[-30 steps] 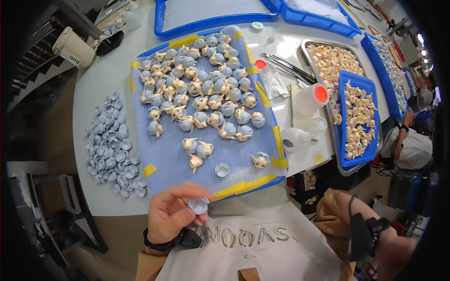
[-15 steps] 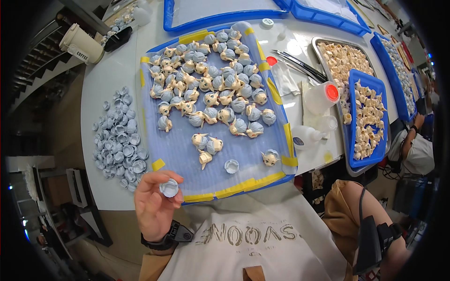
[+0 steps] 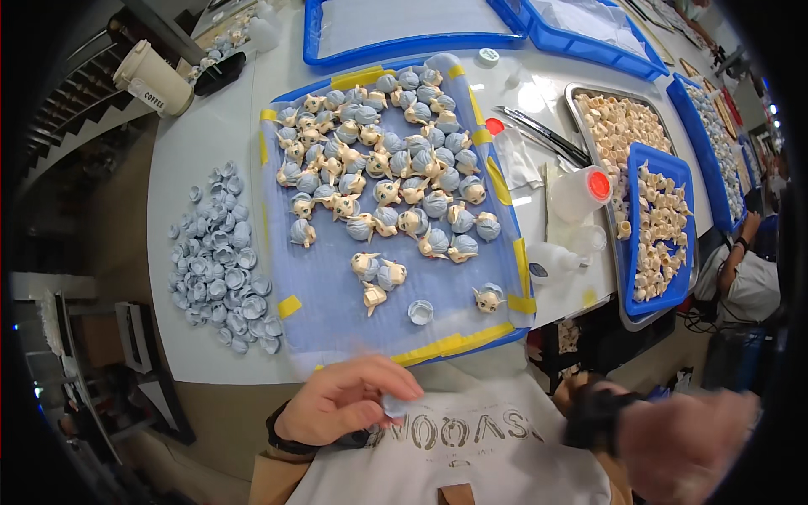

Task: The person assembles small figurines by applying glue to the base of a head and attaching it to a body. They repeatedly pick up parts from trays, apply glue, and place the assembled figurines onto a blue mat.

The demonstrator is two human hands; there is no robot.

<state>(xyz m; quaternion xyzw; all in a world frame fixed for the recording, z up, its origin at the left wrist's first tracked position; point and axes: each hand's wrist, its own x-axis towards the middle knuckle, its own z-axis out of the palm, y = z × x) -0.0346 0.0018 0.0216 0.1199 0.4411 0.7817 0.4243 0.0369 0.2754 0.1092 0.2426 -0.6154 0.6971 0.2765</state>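
My left hand (image 3: 345,402) is closed in front of my apron, at the near edge of the table, with a small light-blue cup-shaped doll hair piece (image 3: 393,406) pinched at its fingertips. My right hand (image 3: 686,442) is at the lower right, over my lap side, smeared by motion; its fingers cannot be made out. Beyond the left hand lies a blue-lined tray (image 3: 328,295) edged with yellow tape. It bears many small doll heads (image 3: 387,194) with blue hair, a lone head (image 3: 488,298), a cream face piece (image 3: 374,298) and a loose hair piece (image 3: 421,312).
A heap of blue hair pieces (image 3: 220,269) lies left of the tray. To the right stand a jar with a red lid (image 3: 581,194), a white bottle (image 3: 549,263), tweezers (image 3: 547,135), a blue tray of cream parts (image 3: 637,160) and a metal tray (image 3: 581,93). Another person's arm (image 3: 741,248) shows far right.
My left hand has moved right and nearer my body, away from the tray's left corner, still pinching the hair piece. My right hand has swung up into view at the lower right.
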